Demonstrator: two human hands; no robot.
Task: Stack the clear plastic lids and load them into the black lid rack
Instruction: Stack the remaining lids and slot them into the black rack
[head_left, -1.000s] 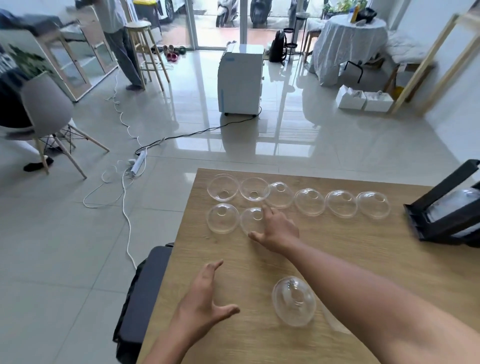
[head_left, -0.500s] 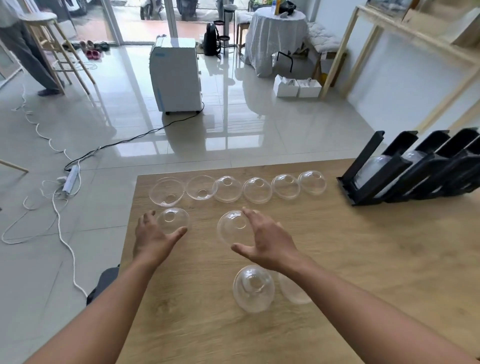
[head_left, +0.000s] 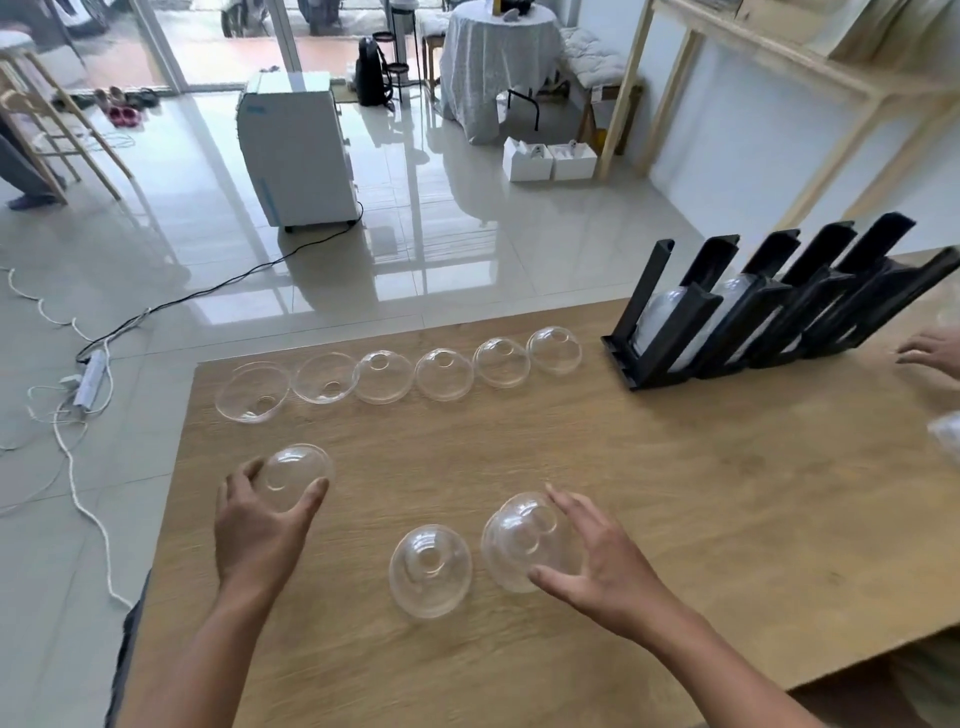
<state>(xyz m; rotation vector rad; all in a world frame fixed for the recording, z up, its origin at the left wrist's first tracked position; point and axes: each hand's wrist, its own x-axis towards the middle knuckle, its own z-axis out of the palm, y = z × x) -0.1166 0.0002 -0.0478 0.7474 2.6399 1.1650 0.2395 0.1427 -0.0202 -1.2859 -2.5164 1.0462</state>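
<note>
Stood at a wooden counter (head_left: 675, 519) over a glossy tiled floor, with a white boxy appliance (head_left: 298, 150) beyond it, its black cable trailing across the tiles to a power strip (head_left: 89, 376) amid loose white cord. Further back, a cloth-draped round table (head_left: 498, 67), two small white boxes (head_left: 548, 161), a wooden stool (head_left: 49, 130) and shoes by the glass door. No legible writing anywhere; a small blue mark on the appliance too blurred to read. Another person's hand (head_left: 932, 353) rested at the counter's right edge, near the rack. Six clear domed lids (head_left: 397, 371) lay in a row along the counter's far side, each with a round hole at its crown, the two leftmost turned bowl-up. Left hand (head_left: 260, 525) curled around a single lid (head_left: 296, 473), thumb and fingers on its rim. Right hand (head_left: 602, 564) spread and wrapped around a nested pair of lids (head_left: 524, 540), thumb below and fingers above. One more lone lid (head_left: 430, 569) sat on the counter between the two hands, just beside the nested pair. Black lid rack (head_left: 779, 306) stood well to the right, slanted channels rising, with clear lids already visible in its two leftmost slots.
</note>
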